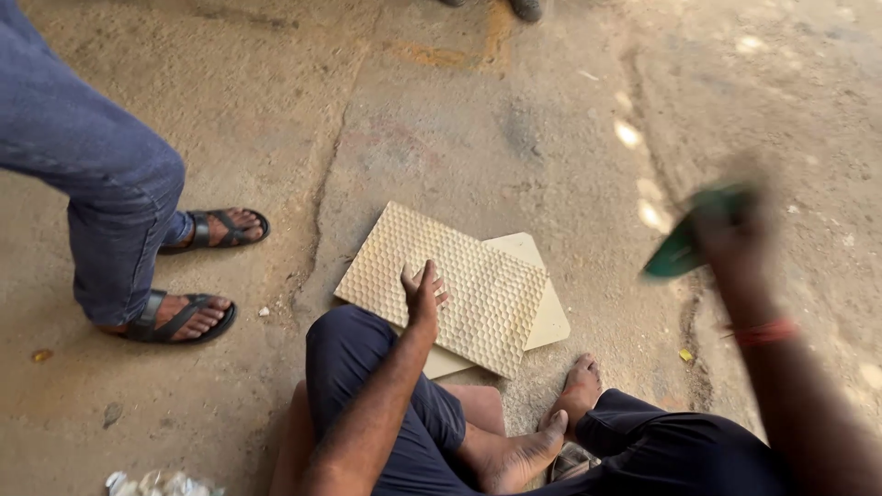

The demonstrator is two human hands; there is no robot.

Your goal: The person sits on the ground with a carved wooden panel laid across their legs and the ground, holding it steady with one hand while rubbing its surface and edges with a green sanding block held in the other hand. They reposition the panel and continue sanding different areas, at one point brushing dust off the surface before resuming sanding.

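The person sits low on a stool [482, 404] on a concrete floor [514, 119], knees apart, bare feet forward; the left hand [422, 292] rests flat on a tile [441, 280], fingers spread wide, pressing near its lower edge; this tile shows a dimpled, buff-coloured face and lies tilted like a diamond just beyond the left knee; under it lies a second tile [544, 312], smooth and paler, whose corners stick out to the right and below; the two touch, one stacked on the other.

The right hand [735, 234] is raised well to the right of the tiles, up off the floor, and is blurred; it is closed around a green tool [684, 248], whose flat pointed end juts to the left of the fist; the exact kind of tool cannot be told through the blur; a red band [767, 332] circles the wrist.

At the left stands another person in blue jeans [101, 174] and dark sandals [184, 317], feet well apart from the tiles; a shoe [526, 9] shows at the top edge; a long crack [322, 184] runs down the floor towards the tiles' left corner; crumpled plastic [156, 483] lies at the bottom left; a small yellow scrap [685, 355] lies on the floor to the right of the feet.
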